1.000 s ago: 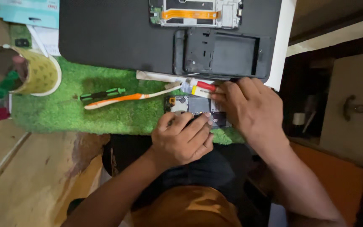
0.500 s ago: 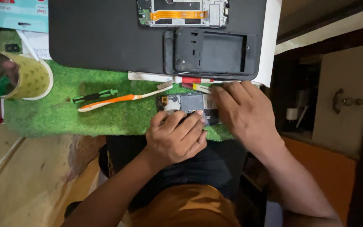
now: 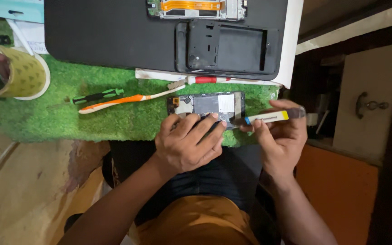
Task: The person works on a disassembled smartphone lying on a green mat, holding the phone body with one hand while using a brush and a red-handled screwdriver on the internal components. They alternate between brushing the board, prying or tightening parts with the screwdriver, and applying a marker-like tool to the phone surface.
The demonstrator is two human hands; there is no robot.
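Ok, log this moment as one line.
left hand: pressing opened phone | right hand: holding flat tool at phone edge | surface: green mat

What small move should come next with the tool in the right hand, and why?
Probably ease the tool tip under the opened phone's right edge. The right hand holds it pointing there, and the left hand pins the phone on the green mat.
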